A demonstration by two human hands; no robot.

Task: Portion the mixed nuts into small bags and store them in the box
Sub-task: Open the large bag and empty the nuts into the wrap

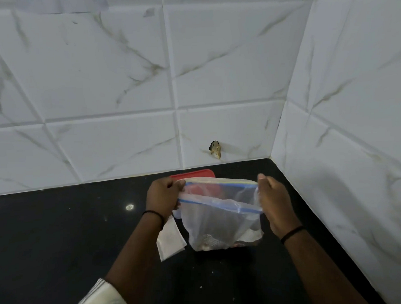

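Observation:
A clear zip bag [220, 214] with a blue and yellow seal strip hangs above the black counter, its mouth pulled open. My left hand [163, 194] pinches the left end of the mouth. My right hand [272, 199] grips the right end. Something small and dark lies in the bottom of the bag, too blurred to name. Behind the bag a red lid or box [193, 174] lies on the counter, mostly hidden by the bag. A flat white bag [169, 240] lies on the counter under my left wrist.
The black counter [72, 224] runs into a corner of white marble tiles, with walls behind and to the right. A chipped hole [215, 149] marks the back wall just above the counter. Small crumbs dot the counter near the front.

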